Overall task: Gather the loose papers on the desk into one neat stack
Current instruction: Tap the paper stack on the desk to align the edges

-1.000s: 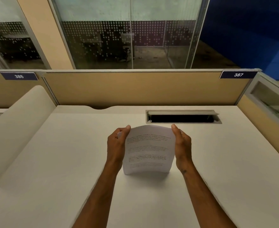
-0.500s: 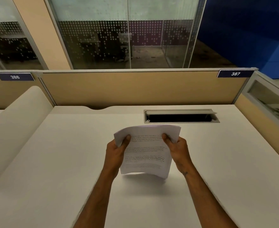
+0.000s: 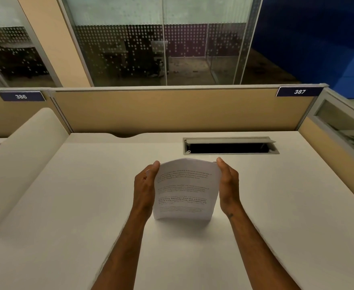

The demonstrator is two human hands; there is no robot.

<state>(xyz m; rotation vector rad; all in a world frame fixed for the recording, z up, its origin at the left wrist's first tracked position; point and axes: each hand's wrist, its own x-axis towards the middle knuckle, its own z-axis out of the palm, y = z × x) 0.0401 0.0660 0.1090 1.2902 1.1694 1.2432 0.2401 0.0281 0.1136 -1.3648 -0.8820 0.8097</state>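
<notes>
Hands shifted to sides; left grip [image 3: 144, 185] & right grip [image 3: 228, 185] press paper stack [image 3: 184, 191], upright on desk [image 3: 286, 206].

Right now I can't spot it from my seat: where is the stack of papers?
Centre of the head view: the papers stand upright on the desk, between the left hand and right hand.

Bare forearms, no sleeves; small dark mark, maybe tattoo, near right wrist.
</notes>
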